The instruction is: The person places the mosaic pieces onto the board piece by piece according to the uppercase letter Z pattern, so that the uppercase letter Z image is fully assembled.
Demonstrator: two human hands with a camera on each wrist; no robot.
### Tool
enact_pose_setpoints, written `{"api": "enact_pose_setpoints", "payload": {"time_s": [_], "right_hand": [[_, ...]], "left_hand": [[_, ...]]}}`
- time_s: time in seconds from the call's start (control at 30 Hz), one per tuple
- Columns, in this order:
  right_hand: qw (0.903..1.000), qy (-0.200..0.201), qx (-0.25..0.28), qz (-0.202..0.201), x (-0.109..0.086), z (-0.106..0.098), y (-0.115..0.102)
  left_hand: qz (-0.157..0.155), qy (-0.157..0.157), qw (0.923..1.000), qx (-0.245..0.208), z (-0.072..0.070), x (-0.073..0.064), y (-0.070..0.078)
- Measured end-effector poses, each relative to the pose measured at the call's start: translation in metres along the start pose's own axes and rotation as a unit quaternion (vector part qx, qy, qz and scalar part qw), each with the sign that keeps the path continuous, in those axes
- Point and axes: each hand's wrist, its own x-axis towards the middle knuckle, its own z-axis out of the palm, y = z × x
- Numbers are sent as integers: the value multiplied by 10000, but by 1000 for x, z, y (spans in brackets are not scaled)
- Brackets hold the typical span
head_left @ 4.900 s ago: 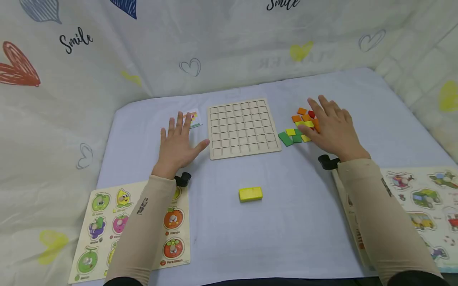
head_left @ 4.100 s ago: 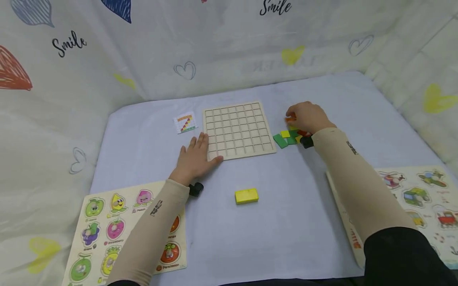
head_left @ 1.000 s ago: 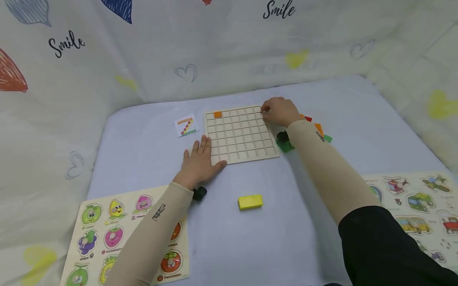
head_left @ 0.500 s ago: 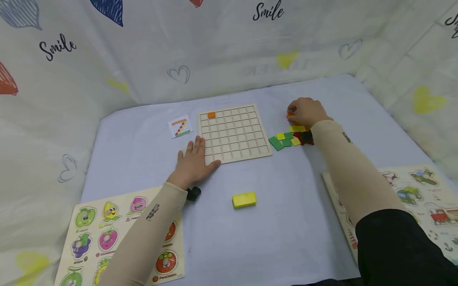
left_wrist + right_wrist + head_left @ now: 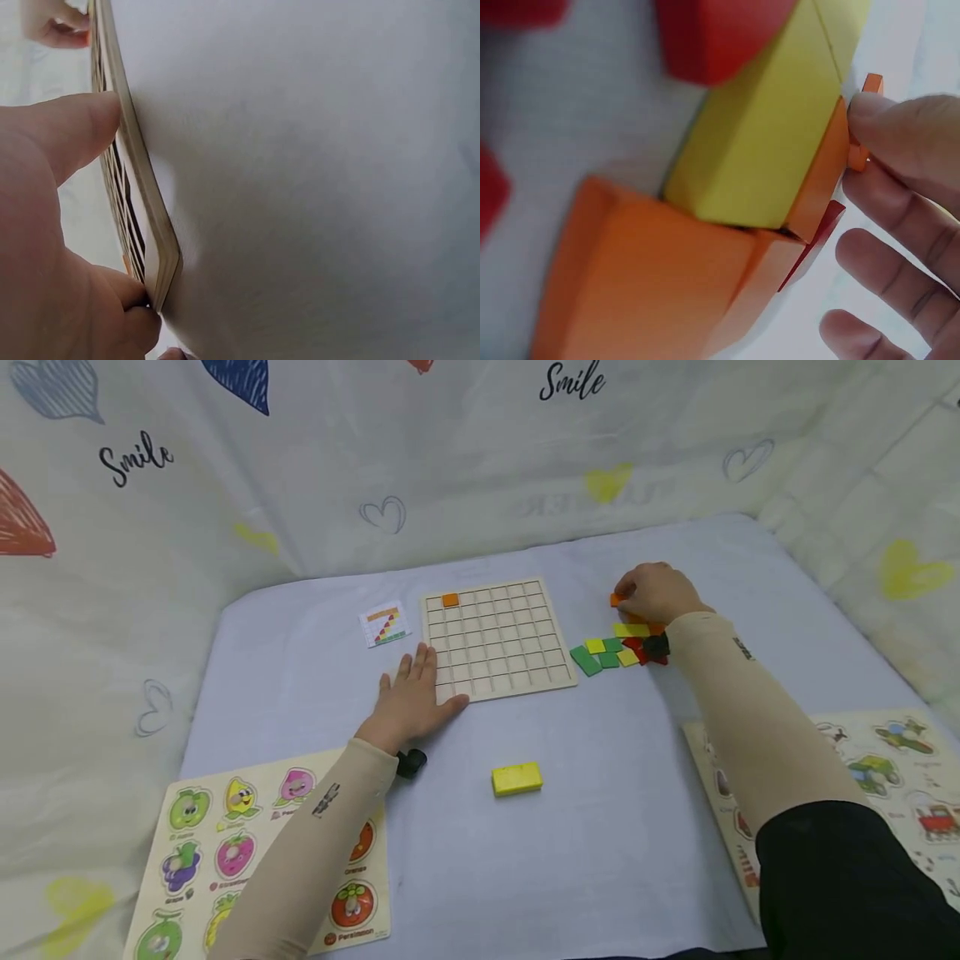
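Observation:
My left hand [image 5: 407,693] rests with straight, spread fingers at the near left corner of the wooden grid board [image 5: 498,647], its thumb along the front edge. The left wrist view shows the thumb against the board's rim [image 5: 146,172]. A single orange tile [image 5: 450,600] lies in the board's back row, toward the left. To the right of the board, my right hand [image 5: 660,593] pinches another orange tile [image 5: 871,86] between thumb and index finger. Yellow tiles [image 5: 765,135], orange tiles [image 5: 652,262] and red tiles [image 5: 720,37] lie close by that hand.
Green tiles [image 5: 586,661] lie at the board's right edge. A small pattern card [image 5: 385,624] is at its left. A yellow block [image 5: 517,778] sits in front. A fruit puzzle board [image 5: 375,835] and a vehicle puzzle board [image 5: 873,735] flank the arms.
My left hand has come down to the board's corner. An orange tile now lies in the back row. My right hand has gone from the board back to the pile and pinches an orange tile.

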Motion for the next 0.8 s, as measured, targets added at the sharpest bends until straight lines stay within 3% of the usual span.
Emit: {"api": "enact_pose_setpoints", "payload": {"time_s": [0.2, 0.5, 0.8], "right_hand": [[9997, 79, 221, -103, 4, -1, -16], [9956, 164, 293, -875, 22, 6, -58], [9893, -36, 412, -1398, 40, 20, -108]], "left_hand": [[6, -15, 10000, -28, -1, 1, -1], [-14, -2, 10000, 28, 1, 1, -3], [-3, 47, 9999, 152, 2, 3, -4]]}}
